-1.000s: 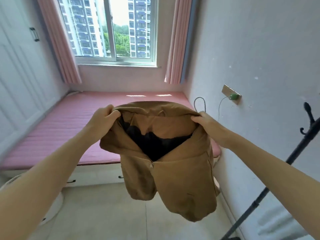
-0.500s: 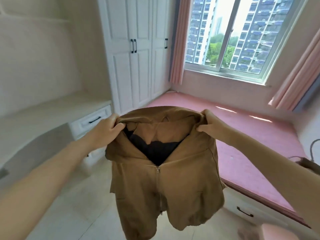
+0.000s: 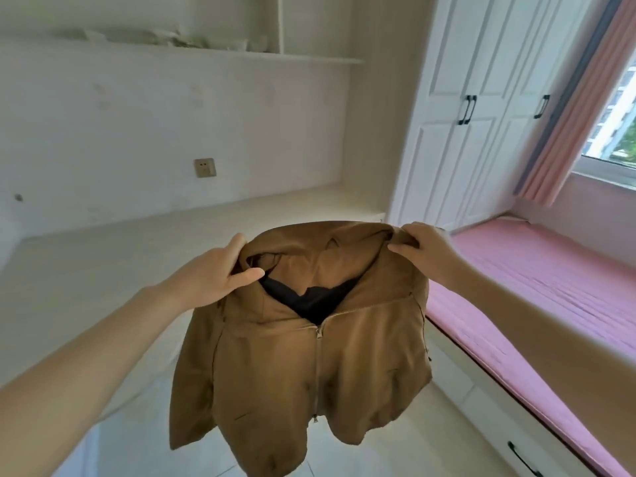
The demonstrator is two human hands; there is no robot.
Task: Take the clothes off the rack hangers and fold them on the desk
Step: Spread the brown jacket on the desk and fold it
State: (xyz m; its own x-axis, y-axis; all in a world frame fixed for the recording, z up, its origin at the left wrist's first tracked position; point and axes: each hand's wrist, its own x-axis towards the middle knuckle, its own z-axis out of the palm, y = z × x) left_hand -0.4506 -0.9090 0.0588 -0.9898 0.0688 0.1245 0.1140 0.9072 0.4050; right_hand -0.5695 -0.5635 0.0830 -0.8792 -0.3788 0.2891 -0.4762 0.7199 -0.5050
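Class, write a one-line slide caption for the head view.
Both hands, left and right, hold a brown zip jacket up before the white desk.

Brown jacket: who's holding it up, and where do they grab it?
Both hands hold the brown jacket in the air: the left hand and the right hand each grip its hood edge.

The brown jacket (image 3: 303,356) covers the front edge of the white desk (image 3: 137,256) and hides the fingers of the left hand (image 3: 213,280) and right hand (image 3: 421,251) curled behind its collar. Both forearms are cut by the frame edges. Items on the upper shelf (image 3: 172,43) are too blurred to identify. The window (image 3: 616,125) is cropped at right.
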